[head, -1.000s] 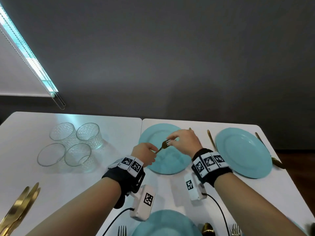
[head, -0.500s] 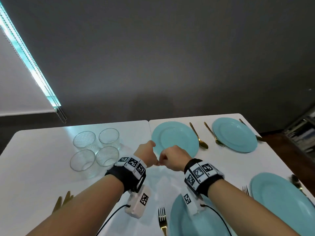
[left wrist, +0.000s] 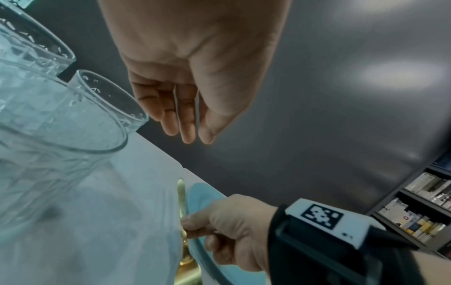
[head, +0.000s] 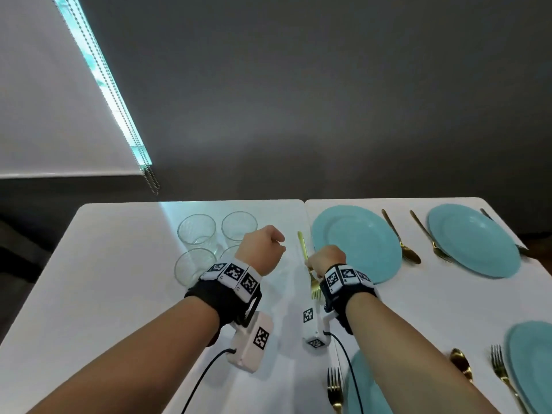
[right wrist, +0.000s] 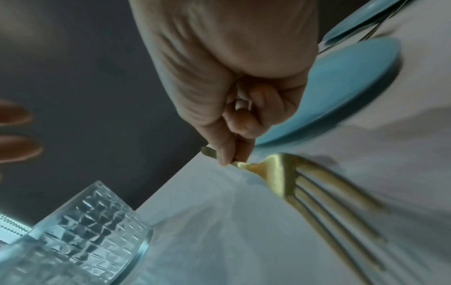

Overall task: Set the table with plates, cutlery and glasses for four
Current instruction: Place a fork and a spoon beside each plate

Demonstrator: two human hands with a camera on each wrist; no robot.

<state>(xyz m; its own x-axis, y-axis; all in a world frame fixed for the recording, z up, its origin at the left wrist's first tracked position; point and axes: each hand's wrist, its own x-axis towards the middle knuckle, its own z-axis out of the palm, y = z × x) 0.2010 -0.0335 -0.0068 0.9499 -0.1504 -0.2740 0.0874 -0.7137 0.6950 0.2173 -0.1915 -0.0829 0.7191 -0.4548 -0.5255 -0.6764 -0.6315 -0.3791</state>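
My right hand [head: 321, 259] pinches a gold fork [head: 304, 249] near its neck, tines toward me. The fork is held low over the white table [head: 119, 279], just left of the far teal plate [head: 355, 243]; whether it touches the table I cannot tell. The right wrist view shows thumb and finger of this hand [right wrist: 231, 158] closed on the fork [right wrist: 280, 173] beside the plate [right wrist: 341, 86]. My left hand [head: 267, 243] hovers left of the fork, over the clear glasses [head: 197, 231]. In the left wrist view its fingers [left wrist: 187, 133] hang loose and hold nothing.
A second far plate [head: 475, 240] has a spoon [head: 401, 237] and a fork [head: 430, 234] to its left. Two near plates [head: 367, 386] [head: 531, 366] lie with forks [head: 334, 389] and a spoon [head: 461, 363]. A bookshelf [left wrist: 415, 208] stands to the right.
The hands have parted. My left hand let go of the fork and drew left toward the glasses. My right hand brought the fork from over the plate to its left side.
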